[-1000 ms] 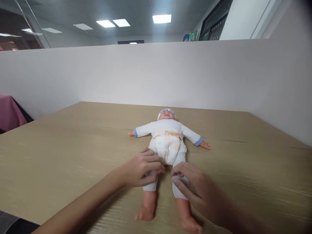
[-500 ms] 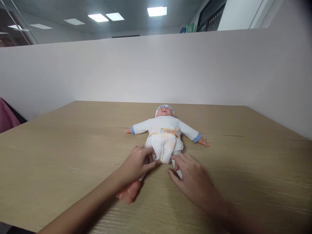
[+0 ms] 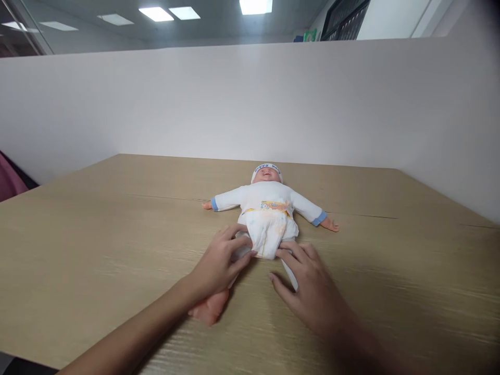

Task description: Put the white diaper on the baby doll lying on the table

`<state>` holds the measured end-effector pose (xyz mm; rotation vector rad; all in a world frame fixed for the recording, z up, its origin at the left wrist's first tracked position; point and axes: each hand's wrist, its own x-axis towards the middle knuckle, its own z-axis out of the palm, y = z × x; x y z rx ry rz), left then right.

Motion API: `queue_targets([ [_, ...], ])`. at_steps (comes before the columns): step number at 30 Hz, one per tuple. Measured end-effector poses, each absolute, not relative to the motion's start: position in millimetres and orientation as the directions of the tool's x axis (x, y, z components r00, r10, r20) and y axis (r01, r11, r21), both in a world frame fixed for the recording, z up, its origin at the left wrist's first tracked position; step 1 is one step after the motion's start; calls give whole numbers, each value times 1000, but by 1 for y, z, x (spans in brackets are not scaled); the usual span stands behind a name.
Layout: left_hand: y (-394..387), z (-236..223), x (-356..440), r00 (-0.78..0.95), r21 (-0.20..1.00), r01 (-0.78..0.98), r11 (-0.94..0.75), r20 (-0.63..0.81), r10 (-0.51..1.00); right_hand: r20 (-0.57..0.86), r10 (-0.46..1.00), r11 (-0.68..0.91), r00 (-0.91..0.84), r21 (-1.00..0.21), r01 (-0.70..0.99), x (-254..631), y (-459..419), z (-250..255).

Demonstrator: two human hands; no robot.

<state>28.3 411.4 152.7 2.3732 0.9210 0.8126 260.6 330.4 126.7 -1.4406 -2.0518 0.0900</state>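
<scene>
The doll (image 3: pixel 269 195) lies face up on the counter (image 3: pixel 117 234), its diapered hips just beyond and between both hands. The left hand (image 3: pixel 224 258), fingers curled, touches one leg; the right hand (image 3: pixel 307 278), thumb spread from bent fingers, rests at the other.

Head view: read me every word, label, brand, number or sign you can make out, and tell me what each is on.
"Happy", on the white cap of the doll; a second word follows, too blurred to read.
Diaper: colored print across the front waist, too small to read.
Green item beyond the partition: any lettering is too small to read.
</scene>
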Motion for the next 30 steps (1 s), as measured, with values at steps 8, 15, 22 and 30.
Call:
queue_targets([
  [8, 413, 160, 29, 640, 623, 459, -634, 263, 722, 408, 890, 395, -203, -469, 790, 259, 327, 133],
  [15, 415, 159, 31, 616, 661, 483, -574, 210, 760, 403, 899, 383, -175, -526, 759, 255, 328, 136],
  [22, 414, 150, 32, 510, 740, 482, -469, 198, 837, 473, 873, 373, -121, -487, 790, 255, 329, 129],
  [30, 414, 139, 38, 387, 915, 221, -338, 236, 892, 448, 893, 278, 44, -626, 729, 263, 330, 122],
])
